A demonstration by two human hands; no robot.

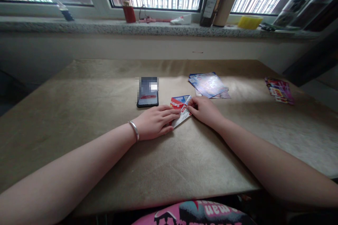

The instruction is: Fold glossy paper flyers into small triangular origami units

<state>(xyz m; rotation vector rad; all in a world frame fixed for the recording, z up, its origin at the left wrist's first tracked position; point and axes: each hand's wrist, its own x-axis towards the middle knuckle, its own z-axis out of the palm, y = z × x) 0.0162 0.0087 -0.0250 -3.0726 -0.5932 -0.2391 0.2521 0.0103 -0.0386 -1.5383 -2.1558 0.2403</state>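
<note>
So the little printed paper slip (181,111) sits flat on the counter (79,112) pretty much dead centre, just at 5 o'clock from the phone (148,92); the left hand (155,122) lies on its near-left part with fingers (170,114) together and pressed flat, pinning it down; the right hand (204,109) is at the slip's 3 o'clock edge, fingertips pinching or pressing a folded corner, can't quite tell which.

Looks like thin glossy stock to me; basically weightless, floppy, creases easily and probably slides on that smooth counter unless one palm holds it; best grabbed by an edge or corner, since flat on the surface there's nothing to get under.

Over at 1 o'clock there's a stack of shiny leaflets (208,85); more colourful cards (280,90) far off at 2 o'clock.
</note>
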